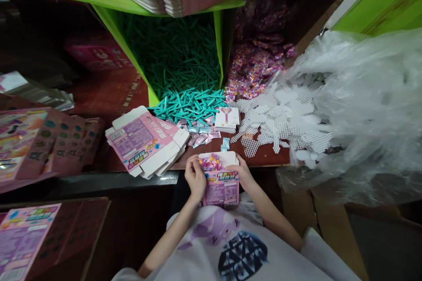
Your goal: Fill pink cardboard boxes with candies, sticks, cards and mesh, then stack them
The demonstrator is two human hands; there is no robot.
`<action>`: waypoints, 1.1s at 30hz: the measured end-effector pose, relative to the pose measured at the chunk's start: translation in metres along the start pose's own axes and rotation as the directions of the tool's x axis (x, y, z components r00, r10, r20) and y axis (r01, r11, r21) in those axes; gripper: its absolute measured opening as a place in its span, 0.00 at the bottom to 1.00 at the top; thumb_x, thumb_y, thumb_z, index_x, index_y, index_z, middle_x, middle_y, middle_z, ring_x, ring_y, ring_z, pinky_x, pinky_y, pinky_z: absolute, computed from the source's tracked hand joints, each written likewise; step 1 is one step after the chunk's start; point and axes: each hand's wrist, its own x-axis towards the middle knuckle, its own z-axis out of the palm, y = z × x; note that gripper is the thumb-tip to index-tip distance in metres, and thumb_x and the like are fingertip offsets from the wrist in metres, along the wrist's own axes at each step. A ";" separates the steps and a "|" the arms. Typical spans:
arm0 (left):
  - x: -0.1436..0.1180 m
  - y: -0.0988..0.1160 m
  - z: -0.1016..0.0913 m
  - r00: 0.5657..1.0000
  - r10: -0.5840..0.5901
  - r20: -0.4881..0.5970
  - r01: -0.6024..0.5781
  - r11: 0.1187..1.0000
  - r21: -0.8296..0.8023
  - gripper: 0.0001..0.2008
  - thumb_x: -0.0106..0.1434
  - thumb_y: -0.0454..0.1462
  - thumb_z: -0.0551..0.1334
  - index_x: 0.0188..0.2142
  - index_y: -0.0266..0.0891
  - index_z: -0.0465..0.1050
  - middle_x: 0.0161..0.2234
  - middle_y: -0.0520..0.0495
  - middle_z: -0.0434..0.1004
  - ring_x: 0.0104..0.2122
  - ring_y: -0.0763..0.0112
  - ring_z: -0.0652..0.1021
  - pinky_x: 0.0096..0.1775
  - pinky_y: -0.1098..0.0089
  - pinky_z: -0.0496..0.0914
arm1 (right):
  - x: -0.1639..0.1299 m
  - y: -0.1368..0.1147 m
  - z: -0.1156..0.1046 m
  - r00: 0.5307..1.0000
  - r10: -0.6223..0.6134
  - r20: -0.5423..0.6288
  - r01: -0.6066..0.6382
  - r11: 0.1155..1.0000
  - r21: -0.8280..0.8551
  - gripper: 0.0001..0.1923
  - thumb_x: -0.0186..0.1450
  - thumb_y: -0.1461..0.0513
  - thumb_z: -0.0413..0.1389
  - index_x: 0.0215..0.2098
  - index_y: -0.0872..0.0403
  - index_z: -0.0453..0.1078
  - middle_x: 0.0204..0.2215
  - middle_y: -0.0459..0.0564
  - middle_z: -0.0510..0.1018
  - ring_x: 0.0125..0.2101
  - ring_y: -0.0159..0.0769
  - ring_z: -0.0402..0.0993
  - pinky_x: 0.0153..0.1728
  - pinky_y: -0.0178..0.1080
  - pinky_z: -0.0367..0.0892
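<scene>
A pink and purple printed carton (221,191) is held upright in front of my shirt, its white top flap raised. My right hand (244,173) grips the carton's right side, with the thumb across the front near the opening. At the opening's left lies a small clear bag of colourful beads (211,162), partly inside the carton. Closed at the bag's left end and the carton's edge is my left hand (195,179); some of its fingers are hidden. Just beyond the carton are small pink and blue sachets (204,135) and a stack of white printed cards (227,117).
Flattened cartons (148,142) lie at left. A green bin spills teal sticks (189,103) behind the sachets. Bead bags (250,70) and white mesh pieces (280,114) lie to the right, beside a large plastic bag (372,109). Filled-looking pink boxes (62,140) stand far left.
</scene>
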 end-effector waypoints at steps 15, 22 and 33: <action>0.015 0.015 -0.007 0.838 0.036 0.544 -0.160 0.970 0.182 0.17 0.63 0.44 0.55 0.24 0.39 0.76 0.32 0.47 0.66 0.36 0.67 0.70 0.39 0.67 0.65 | 0.002 0.013 0.006 0.989 -0.139 -0.059 0.134 0.988 -0.074 0.20 0.49 0.58 0.65 0.38 0.55 0.70 0.34 0.49 0.78 0.34 0.39 0.74 0.37 0.39 0.68; 0.012 0.017 -0.004 0.861 0.059 0.505 -0.175 0.967 0.186 0.09 0.60 0.41 0.58 0.38 0.41 0.71 0.38 0.47 0.68 0.40 0.65 0.72 0.44 0.65 0.66 | 0.012 0.021 -0.001 0.975 -0.194 -0.107 0.176 0.971 -0.162 0.23 0.47 0.56 0.66 0.39 0.56 0.71 0.34 0.50 0.79 0.33 0.39 0.74 0.37 0.40 0.69; 0.012 -0.015 0.009 0.937 -0.147 0.316 0.165 0.986 -0.030 0.30 0.46 0.27 0.58 0.50 0.44 0.56 0.51 0.45 0.63 0.51 0.65 0.67 0.51 0.65 0.63 | 0.013 0.022 0.006 0.979 -0.106 -0.174 0.085 0.988 -0.125 0.21 0.46 0.58 0.66 0.37 0.56 0.71 0.33 0.50 0.79 0.32 0.39 0.74 0.35 0.40 0.69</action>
